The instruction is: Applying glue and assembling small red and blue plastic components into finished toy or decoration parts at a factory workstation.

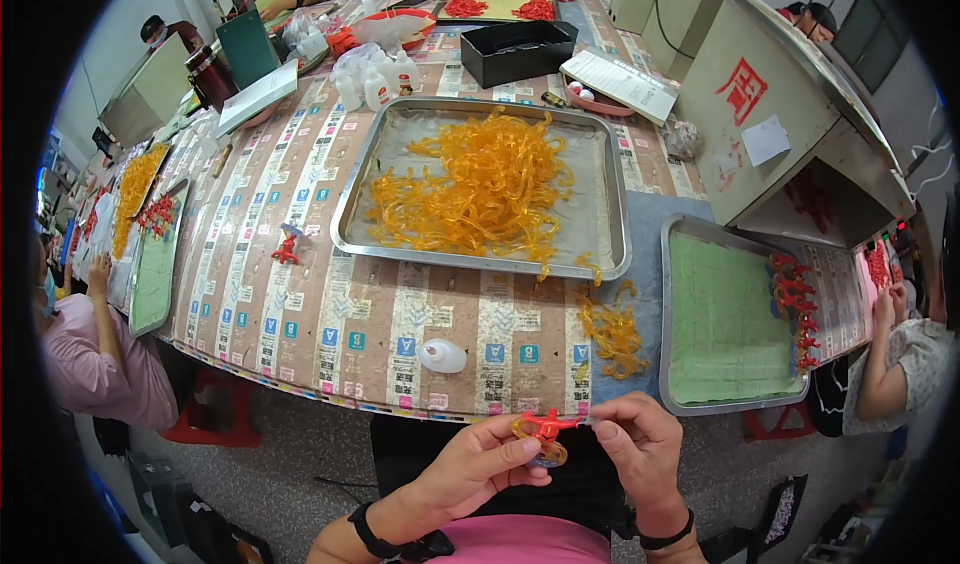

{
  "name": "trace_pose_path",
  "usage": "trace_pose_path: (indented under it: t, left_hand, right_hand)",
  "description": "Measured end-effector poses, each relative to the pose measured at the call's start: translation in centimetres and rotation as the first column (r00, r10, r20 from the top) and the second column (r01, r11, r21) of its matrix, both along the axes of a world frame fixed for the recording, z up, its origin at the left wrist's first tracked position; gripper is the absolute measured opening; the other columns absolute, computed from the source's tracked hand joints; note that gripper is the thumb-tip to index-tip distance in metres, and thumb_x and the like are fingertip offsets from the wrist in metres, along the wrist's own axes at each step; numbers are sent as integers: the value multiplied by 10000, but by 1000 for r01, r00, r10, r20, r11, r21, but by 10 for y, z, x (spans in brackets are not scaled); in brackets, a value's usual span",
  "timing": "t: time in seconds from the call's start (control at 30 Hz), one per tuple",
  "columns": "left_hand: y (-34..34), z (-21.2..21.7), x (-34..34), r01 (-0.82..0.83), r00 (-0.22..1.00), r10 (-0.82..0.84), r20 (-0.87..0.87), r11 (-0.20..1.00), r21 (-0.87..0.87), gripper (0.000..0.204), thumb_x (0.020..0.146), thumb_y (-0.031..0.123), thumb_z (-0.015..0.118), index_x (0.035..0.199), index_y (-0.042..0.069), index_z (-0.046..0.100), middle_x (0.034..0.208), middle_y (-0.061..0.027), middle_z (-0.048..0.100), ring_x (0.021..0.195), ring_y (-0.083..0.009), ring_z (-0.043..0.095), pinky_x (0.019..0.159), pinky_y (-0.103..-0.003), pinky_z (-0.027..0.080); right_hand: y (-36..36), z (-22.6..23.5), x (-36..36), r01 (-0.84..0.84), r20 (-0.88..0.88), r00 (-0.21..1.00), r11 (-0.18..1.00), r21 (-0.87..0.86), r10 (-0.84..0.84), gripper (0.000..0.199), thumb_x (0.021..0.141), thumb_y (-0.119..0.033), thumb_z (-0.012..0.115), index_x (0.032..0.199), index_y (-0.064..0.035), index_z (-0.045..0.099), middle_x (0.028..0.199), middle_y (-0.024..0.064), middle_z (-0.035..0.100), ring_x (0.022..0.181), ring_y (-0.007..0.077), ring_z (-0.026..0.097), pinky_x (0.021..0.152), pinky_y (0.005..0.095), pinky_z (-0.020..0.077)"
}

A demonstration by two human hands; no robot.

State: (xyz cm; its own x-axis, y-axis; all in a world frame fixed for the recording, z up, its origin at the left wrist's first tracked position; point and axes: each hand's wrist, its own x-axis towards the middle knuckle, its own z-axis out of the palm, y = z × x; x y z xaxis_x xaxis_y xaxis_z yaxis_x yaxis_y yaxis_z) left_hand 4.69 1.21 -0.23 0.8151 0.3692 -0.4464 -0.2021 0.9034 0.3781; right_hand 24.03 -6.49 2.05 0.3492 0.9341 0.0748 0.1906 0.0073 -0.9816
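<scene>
Close to my body, past the table's near edge, my left hand [468,471] is closed on a small red plastic toy figure [547,424]. A looped, see-through orange-yellow piece [550,453] hangs at the figure's lower side, partly behind my fingers. The thumb and forefinger of my right hand [640,446] are pinched at the tip of the figure's outstretched right end; what small pale bit sits between them is too tiny to name. Ahead on the table lie a white squeeze bottle [442,356] and a loose heap of yellow curly pieces [612,336].
A metal tray [350,199] holds a big pile of yellow curly pieces [490,174]. To the right, a green-lined tray [720,314] carries several red figures [793,299] along one side. A single red figure [287,247] lies left. People work at both sides; a metal cabinet [745,94] stands right.
</scene>
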Motion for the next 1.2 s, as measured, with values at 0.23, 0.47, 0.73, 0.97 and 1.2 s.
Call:
trace_pose_path:
  t: [0.23, 0.47, 0.73, 0.97, 1.2]
  left_hand:
    - [4, -1, 7, 68, 995, -59, 85, 992, -109, 310, 956, 180, 544, 1215, 11, 520, 1057, -88, 621, 801, -104, 617, 800, -287, 557]
    - [-1, 18, 17, 70, 991, -54, -125, 990, 122, 430, 896, 122, 603, 1276, -25, 467, 1139, -111, 577, 846, -176, 618, 807, -339, 533]
    - [-2, 20, -17, 113, 971, 9, -238, 862, 494, 393, 851, 64, 652, 1221, -24, 554, 1098, -107, 626, 860, -127, 613, 779, -244, 493]
    - [0, 33, -43, 91, 940, 108, -324, 836, 542, 369, 860, 46, 638, 1216, -16, 564, 1077, -88, 636, 862, -121, 611, 790, -245, 487]
    - [8, 41, -64, 18, 904, 250, -346, 788, 616, 346, 865, 32, 613, 1204, -21, 574, 1055, -98, 641, 849, -132, 613, 776, -252, 485]
  right_hand:
    - [8, 4, 8, -115, -6, 993, 985, -125, 115, 162, 833, -98, 704, 961, 1, 685, 889, 76, 661, 716, 99, 628, 624, 213, 504]
    - [-5, 12, 34, -93, -134, 988, 991, -95, 80, 124, 828, -37, 691, 946, 4, 681, 889, 67, 655, 761, 89, 605, 641, 210, 479]
    - [-46, 17, 159, 592, 257, 759, 798, 112, -599, 54, 846, 0, 619, 896, 13, 636, 828, 7, 597, 760, 77, 546, 691, 217, 445]
    - [-73, -19, 251, 750, 447, 564, 658, 74, -694, 97, 827, -9, 628, 920, 19, 642, 726, 12, 616, 647, 73, 559, 603, 228, 448]
    - [-57, -20, 269, 764, 407, 575, 644, 43, -710, 125, 862, -7, 582, 969, 30, 635, 791, 53, 648, 696, 117, 628, 630, 247, 503]
